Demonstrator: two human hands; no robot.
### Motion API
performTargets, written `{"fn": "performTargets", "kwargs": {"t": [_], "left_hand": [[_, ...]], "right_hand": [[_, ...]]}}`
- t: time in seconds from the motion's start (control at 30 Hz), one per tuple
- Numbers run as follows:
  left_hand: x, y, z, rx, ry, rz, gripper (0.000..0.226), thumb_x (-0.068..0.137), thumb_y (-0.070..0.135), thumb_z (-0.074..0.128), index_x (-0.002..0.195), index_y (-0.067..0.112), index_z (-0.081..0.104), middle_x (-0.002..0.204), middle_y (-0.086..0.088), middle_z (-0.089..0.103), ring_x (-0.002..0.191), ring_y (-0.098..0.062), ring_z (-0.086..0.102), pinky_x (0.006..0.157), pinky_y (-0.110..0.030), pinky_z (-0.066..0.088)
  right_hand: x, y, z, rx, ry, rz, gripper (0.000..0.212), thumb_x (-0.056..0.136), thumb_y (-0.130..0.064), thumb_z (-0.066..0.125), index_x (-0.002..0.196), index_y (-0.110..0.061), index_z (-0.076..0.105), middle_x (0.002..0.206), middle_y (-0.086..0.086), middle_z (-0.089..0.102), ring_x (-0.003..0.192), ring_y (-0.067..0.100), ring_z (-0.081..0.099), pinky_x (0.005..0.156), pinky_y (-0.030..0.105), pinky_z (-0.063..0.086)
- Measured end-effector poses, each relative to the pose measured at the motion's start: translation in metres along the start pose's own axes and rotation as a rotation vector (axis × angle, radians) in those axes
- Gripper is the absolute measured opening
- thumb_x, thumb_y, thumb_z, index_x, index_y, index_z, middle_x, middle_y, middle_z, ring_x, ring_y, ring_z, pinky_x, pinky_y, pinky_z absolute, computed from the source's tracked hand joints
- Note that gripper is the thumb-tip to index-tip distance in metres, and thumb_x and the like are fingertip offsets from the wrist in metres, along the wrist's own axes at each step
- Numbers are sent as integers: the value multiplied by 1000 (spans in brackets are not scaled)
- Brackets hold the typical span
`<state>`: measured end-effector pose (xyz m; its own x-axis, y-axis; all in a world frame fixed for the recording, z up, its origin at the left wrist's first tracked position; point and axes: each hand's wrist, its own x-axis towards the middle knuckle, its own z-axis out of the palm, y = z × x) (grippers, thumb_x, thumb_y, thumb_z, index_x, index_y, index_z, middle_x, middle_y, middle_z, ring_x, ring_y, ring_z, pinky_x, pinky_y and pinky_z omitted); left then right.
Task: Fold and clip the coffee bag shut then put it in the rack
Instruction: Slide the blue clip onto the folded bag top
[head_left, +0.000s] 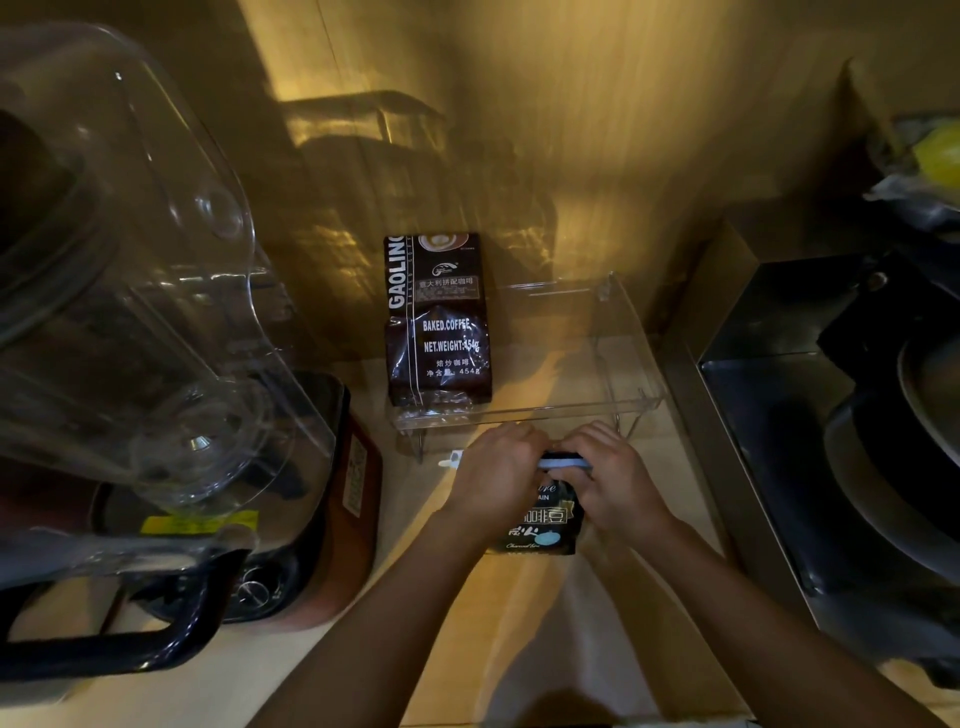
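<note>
A small dark coffee bag (545, 525) with pale lettering stands on the wooden counter just in front of the clear plastic rack (623, 364). Across its top runs a pale blue clip (563, 460); one white end of the clip (451, 460) sticks out to the left. My left hand (496, 478) closes on the bag's top left and the clip. My right hand (615, 475) closes on the top right, over the clip's other end. The fold itself is hidden under my fingers. A larger brown coffee bag (439, 322) stands upright in the left part of the rack.
A clear blender jug (130, 291) on a red-brown base (358, 499) fills the left. A dark metal appliance (831, 415) stands at the right, behind a cardboard box wall (696, 338). The wooden wall rises just behind the rack.
</note>
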<state>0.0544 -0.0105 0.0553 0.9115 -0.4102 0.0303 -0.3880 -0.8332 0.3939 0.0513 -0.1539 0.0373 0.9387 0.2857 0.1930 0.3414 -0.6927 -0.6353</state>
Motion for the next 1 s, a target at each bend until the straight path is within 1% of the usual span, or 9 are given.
{"fn": "performTargets", "kwargs": {"t": [0.13, 0.27, 0.37, 0.43, 0.57, 0.63, 0.73, 0.9, 1.0], "left_hand": [[1, -2, 5, 25, 30, 3, 18, 77, 7, 57, 95, 10, 60, 94, -10, 63, 91, -28, 53, 71, -37, 41], [1, 0, 6, 15, 50, -2, 19, 71, 3, 58, 89, 9, 61, 91, -12, 64, 89, -32, 55, 68, -36, 40], [1, -1, 3, 11, 47, -1, 19, 73, 6, 58, 91, 11, 61, 92, -11, 65, 89, -30, 56, 65, -32, 36], [-1, -2, -2, 4, 26, -3, 19, 76, 10, 59, 95, 14, 61, 96, -8, 65, 91, -27, 55, 65, -29, 33], [-7, -14, -12, 4, 11, -49, 17, 80, 16, 62, 97, 14, 60, 100, -7, 63, 94, -24, 54, 69, -30, 37], [-9, -19, -16, -16, 5, -74, 17, 80, 17, 63, 97, 14, 61, 101, -6, 63, 96, -23, 54, 72, -32, 40], [-12, -19, -16, -13, 5, -101, 18, 81, 18, 63, 98, 13, 61, 101, -7, 63, 96, -23, 55, 73, -33, 42], [-14, -19, -13, -1, 35, -102, 20, 80, 19, 65, 99, 14, 60, 102, -6, 62, 96, -23, 54, 72, -32, 40], [-14, -19, -13, 6, 43, -85, 22, 80, 18, 65, 100, 14, 59, 102, -6, 61, 96, -22, 53, 73, -32, 41]], "right_hand": [[-3, 2, 0, -15, 4, 8, 22, 72, -12, 54, 82, 6, 63, 81, 21, 64, 82, 34, 55, 71, 30, 36], [-4, 1, 1, -6, 3, 8, 18, 71, -6, 53, 82, 6, 62, 80, 21, 63, 81, 34, 55, 72, 32, 38], [-4, 2, 1, -19, 6, -6, 11, 74, 2, 57, 84, 5, 61, 82, 21, 63, 83, 34, 55, 74, 32, 37], [-3, 2, 1, -16, 8, -14, 13, 74, -3, 57, 83, 5, 62, 81, 21, 63, 82, 33, 55, 73, 31, 37], [-5, 2, -1, 5, 18, 6, 23, 74, -14, 54, 84, 4, 63, 82, 20, 64, 82, 31, 54, 73, 32, 39], [-4, 4, -1, 7, 20, 11, 22, 76, -15, 56, 86, 3, 63, 84, 19, 63, 84, 31, 54, 74, 33, 39], [-2, 6, 0, 16, 6, 18, 13, 81, -9, 62, 91, -1, 62, 91, 16, 62, 90, 27, 52, 76, 29, 36], [-1, 7, -4, -33, -63, -25, 18, 81, -14, 64, 95, -3, 60, 96, 13, 60, 94, 24, 49, 78, 30, 35], [-1, 5, -4, -16, -65, 10, 23, 81, -18, 64, 99, -4, 60, 98, 11, 60, 95, 21, 48, 78, 27, 33]]}}
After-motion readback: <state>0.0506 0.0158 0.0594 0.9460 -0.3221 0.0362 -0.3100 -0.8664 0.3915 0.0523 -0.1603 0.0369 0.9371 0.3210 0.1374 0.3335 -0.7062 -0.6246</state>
